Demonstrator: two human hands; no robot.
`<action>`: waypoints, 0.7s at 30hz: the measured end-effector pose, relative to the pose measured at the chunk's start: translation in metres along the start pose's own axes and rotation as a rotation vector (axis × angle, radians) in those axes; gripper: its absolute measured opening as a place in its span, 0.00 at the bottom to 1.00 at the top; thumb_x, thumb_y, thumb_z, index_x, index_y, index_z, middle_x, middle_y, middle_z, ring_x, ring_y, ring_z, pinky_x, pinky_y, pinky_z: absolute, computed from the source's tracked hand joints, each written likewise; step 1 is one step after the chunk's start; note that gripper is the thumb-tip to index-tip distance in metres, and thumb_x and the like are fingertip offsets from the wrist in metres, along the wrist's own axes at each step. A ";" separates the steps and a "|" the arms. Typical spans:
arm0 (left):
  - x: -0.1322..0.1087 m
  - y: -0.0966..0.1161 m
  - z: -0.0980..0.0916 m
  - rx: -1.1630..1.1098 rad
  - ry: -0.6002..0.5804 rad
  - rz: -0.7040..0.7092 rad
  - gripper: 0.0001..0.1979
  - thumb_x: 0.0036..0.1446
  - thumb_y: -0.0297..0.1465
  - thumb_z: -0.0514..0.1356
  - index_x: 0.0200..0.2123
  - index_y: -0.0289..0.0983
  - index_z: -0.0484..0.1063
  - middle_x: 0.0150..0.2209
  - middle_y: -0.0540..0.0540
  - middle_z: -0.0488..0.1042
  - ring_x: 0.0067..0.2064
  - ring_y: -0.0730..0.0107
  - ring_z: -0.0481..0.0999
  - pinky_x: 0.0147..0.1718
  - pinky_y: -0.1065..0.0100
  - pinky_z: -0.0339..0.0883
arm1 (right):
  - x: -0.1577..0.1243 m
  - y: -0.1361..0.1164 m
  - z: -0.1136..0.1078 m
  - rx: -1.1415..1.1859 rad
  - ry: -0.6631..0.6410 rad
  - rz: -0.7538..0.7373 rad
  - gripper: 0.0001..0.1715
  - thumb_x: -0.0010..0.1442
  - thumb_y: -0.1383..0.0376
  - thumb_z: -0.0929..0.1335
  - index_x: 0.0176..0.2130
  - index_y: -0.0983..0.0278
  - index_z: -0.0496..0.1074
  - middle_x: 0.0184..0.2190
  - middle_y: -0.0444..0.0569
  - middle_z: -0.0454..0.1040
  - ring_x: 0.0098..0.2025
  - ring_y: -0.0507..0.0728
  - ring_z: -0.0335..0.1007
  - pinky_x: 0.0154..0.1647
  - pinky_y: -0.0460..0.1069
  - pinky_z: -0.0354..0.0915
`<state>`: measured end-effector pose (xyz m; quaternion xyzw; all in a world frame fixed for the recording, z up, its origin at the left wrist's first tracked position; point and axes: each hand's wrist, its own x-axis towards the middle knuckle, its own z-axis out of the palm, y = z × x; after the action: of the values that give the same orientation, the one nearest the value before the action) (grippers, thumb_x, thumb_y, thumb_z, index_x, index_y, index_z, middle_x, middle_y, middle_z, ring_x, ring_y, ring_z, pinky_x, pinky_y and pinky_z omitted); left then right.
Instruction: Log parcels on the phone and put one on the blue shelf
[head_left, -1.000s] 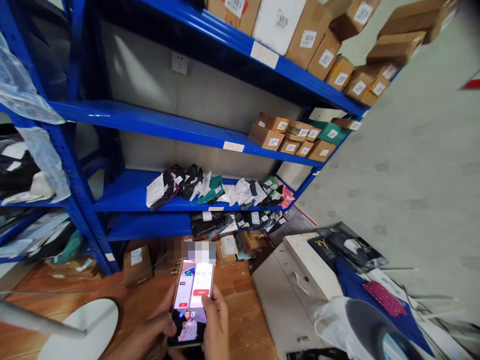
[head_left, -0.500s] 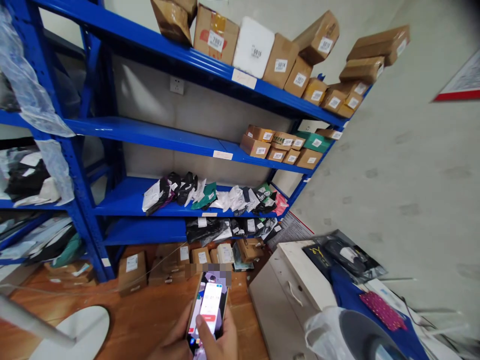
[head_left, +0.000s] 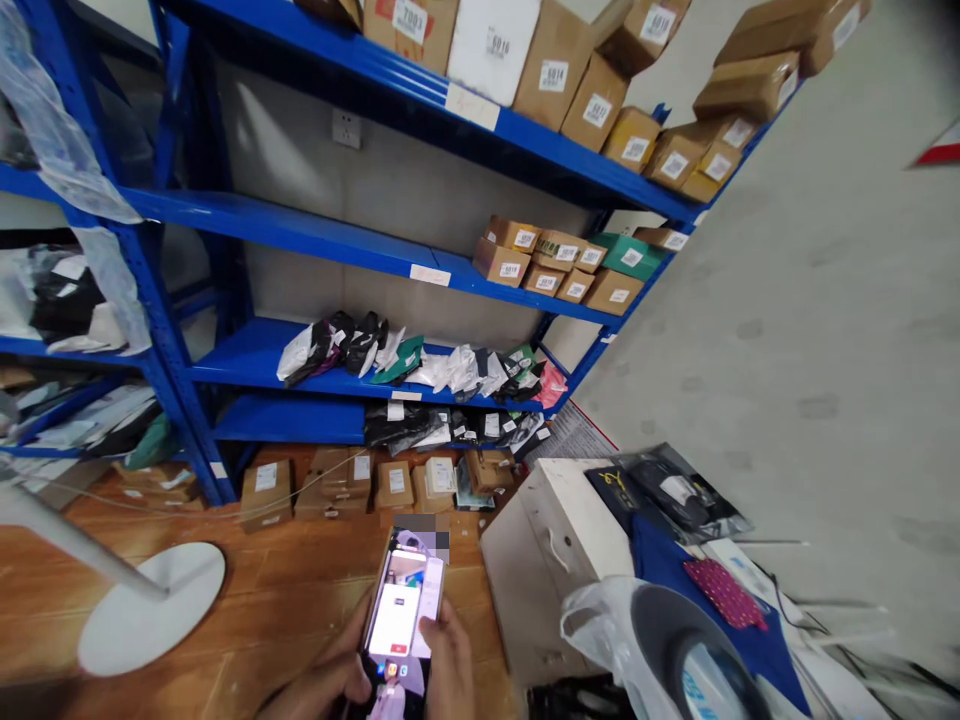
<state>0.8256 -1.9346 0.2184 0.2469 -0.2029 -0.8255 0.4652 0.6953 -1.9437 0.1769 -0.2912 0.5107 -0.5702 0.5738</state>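
A phone (head_left: 397, 625) with a lit screen is held upright at the bottom centre, above the wooden floor. My left hand (head_left: 341, 660) wraps its left edge, with the thumb at the lower left of the screen. Round the right edge is my right hand (head_left: 450, 650), its thumb bent over the screen's right side. A white window with a small red button shows on the display. Blurred squares cover the phone's top end.
Blue shelves (head_left: 285, 225) hold labelled cartons (head_left: 553, 75) and bagged parcels (head_left: 461, 370). More boxes (head_left: 266, 490) line the floor. At right stands a white cabinet (head_left: 517, 560), beside a plastic bag (head_left: 607, 620). A round white base (head_left: 154, 610) is at lower left.
The phone screen shows a different window. My right thumb has moved from the screen's middle to its right side, and my left thumb now shows. The view has tilted down, with the shelves higher.
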 end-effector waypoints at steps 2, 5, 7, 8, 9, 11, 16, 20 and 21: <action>-0.002 -0.008 0.004 0.011 0.051 -0.017 0.56 0.31 0.19 0.53 0.63 0.40 0.26 0.42 0.50 0.77 0.37 0.64 0.74 0.34 0.69 0.61 | -0.005 -0.003 -0.002 0.059 -0.048 0.026 0.22 0.45 0.55 0.71 0.38 0.65 0.73 0.32 0.50 0.79 0.34 0.61 0.75 0.36 0.53 0.70; -0.004 -0.017 0.004 0.028 0.080 -0.060 0.55 0.32 0.19 0.53 0.63 0.39 0.25 0.43 0.49 0.77 0.38 0.63 0.74 0.35 0.68 0.62 | -0.010 -0.009 -0.006 0.034 -0.112 0.008 0.23 0.44 0.54 0.72 0.37 0.66 0.72 0.30 0.48 0.78 0.32 0.58 0.73 0.34 0.50 0.69; -0.004 -0.022 0.002 0.062 0.070 -0.069 0.54 0.34 0.20 0.54 0.63 0.40 0.28 0.43 0.48 0.76 0.38 0.62 0.74 0.37 0.66 0.63 | -0.012 -0.012 -0.010 -0.019 -0.142 0.009 0.23 0.45 0.54 0.72 0.38 0.66 0.70 0.30 0.48 0.78 0.31 0.57 0.72 0.32 0.49 0.68; -0.005 -0.024 0.001 0.076 0.057 -0.073 0.53 0.35 0.21 0.54 0.63 0.41 0.29 0.44 0.48 0.76 0.37 0.61 0.74 0.38 0.65 0.63 | -0.013 -0.013 -0.013 -0.042 -0.160 0.011 0.24 0.45 0.54 0.72 0.38 0.66 0.70 0.31 0.49 0.78 0.31 0.57 0.72 0.32 0.50 0.68; -0.005 -0.027 0.000 0.080 0.042 -0.067 0.52 0.35 0.21 0.54 0.63 0.42 0.30 0.45 0.47 0.75 0.38 0.61 0.74 0.39 0.64 0.64 | -0.013 -0.014 -0.015 -0.050 -0.182 0.019 0.25 0.46 0.53 0.72 0.39 0.66 0.69 0.32 0.50 0.78 0.32 0.58 0.72 0.33 0.50 0.68; -0.005 -0.030 0.001 0.046 0.022 -0.049 0.51 0.36 0.21 0.54 0.63 0.44 0.32 0.47 0.48 0.74 0.42 0.60 0.74 0.43 0.64 0.63 | -0.016 -0.017 -0.019 -0.027 -0.215 0.034 0.28 0.47 0.51 0.70 0.42 0.66 0.68 0.37 0.54 0.78 0.37 0.61 0.73 0.38 0.53 0.68; -0.009 -0.030 0.016 0.073 0.090 -0.058 0.47 0.44 0.21 0.53 0.64 0.48 0.33 0.53 0.47 0.69 0.48 0.58 0.71 0.37 0.65 0.70 | -0.024 -0.026 -0.030 -0.214 -0.154 -0.402 0.33 0.56 0.49 0.61 0.58 0.57 0.56 0.58 0.53 0.61 0.56 0.64 0.59 0.54 0.59 0.57; -0.011 -0.029 0.024 0.134 0.093 -0.118 0.41 0.48 0.25 0.50 0.64 0.49 0.34 0.53 0.41 0.68 0.38 0.54 0.76 0.20 0.65 0.71 | -0.024 -0.033 -0.046 -0.614 -0.204 -0.991 0.24 0.59 0.48 0.54 0.49 0.47 0.68 0.61 0.42 0.50 0.59 0.68 0.46 0.57 0.62 0.46; -0.011 -0.029 0.025 0.125 0.084 -0.119 0.40 0.49 0.27 0.49 0.64 0.49 0.35 0.53 0.41 0.68 0.36 0.54 0.76 0.19 0.64 0.71 | -0.023 -0.035 -0.049 -0.680 -0.237 -1.044 0.24 0.60 0.49 0.53 0.48 0.46 0.68 0.62 0.40 0.48 0.59 0.68 0.45 0.57 0.63 0.45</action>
<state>0.7963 -1.9083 0.2240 0.3216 -0.2191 -0.8263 0.4072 0.6413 -1.9161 0.1994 -0.7290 0.3872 -0.5448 0.1480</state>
